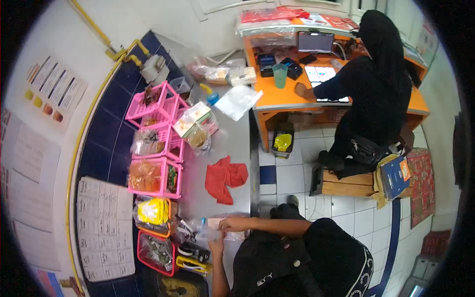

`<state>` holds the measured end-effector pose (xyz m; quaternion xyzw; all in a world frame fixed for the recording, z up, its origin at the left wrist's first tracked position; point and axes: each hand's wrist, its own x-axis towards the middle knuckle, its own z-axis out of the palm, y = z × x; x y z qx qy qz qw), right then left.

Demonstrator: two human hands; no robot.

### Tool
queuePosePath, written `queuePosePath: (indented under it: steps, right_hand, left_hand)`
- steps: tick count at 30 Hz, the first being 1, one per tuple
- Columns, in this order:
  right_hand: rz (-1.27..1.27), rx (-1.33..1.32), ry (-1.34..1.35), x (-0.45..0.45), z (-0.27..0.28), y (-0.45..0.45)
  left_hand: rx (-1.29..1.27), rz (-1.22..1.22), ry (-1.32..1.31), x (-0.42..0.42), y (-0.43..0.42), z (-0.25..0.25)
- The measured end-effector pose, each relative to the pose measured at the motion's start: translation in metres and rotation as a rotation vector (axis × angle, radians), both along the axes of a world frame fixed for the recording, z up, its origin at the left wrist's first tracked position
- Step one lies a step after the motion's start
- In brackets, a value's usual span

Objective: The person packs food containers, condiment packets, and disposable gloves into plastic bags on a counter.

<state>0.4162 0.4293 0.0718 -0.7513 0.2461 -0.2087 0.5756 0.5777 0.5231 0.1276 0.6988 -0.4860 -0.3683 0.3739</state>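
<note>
Over the metal counter (pixel 198 166), my right hand (pixel 233 224) reaches in with its fingers closed at the edge of a crumpled clear plastic bag (pixel 204 232). Just below it, my left hand (pixel 216 244) pinches the near side of the same plastic. A flat pale pink packet (pixel 234 235) lies beside both hands. Scissors (pixel 186 226) with a dark handle rest to the left. A black item (pixel 194 251) and a yellow tape dispenser (pixel 194 265) sit near my left hand. A folded red cloth (pixel 226 180) lies further up the counter.
Pink baskets (pixel 154 177) with bagged goods line the wall, beside a red basket (pixel 156 252) and a dark tub (pixel 178 286). Another person (pixel 373 94) in black sits on a wooden crate (pixel 346 184) at an orange desk (pixel 277 99). A bin (pixel 282 142) stands below.
</note>
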Motion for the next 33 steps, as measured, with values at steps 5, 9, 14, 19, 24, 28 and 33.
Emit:
queuePosePath:
  steps: [5, 9, 14, 19, 24, 28, 33]
  right_hand:
    - [-0.038, -0.164, 0.268, -0.011, 0.03, -0.002]
    - [-0.352, -0.185, 0.177, -0.002, 0.023, -0.005]
    - [-0.269, -0.592, 0.121, -0.014, 0.057, 0.005]
    - [-0.1, -0.79, 0.282, -0.013, 0.042, 0.007]
    - [-0.023, -0.602, 0.443, -0.008, 0.04, 0.014]
    - [-0.011, -0.529, 0.451, -0.004, 0.043, 0.01]
    - [0.053, -0.35, 0.363, -0.01, 0.028, 0.005]
  left_hand:
    - [-0.164, -0.249, -0.309, 0.007, -0.006, -0.004]
    - [0.051, -0.088, -0.111, -0.004, -0.005, 0.002]
    - [-0.187, -0.007, -0.154, -0.022, -0.009, -0.008]
    - [-0.2, -0.023, -0.244, -0.029, -0.003, 0.0]
    - [-0.2, 0.007, -0.278, -0.023, -0.001, -0.009]
    - [-0.171, -0.153, -0.342, -0.013, -0.003, -0.015]
    - [-0.127, -0.081, -0.165, -0.008, -0.006, -0.035]
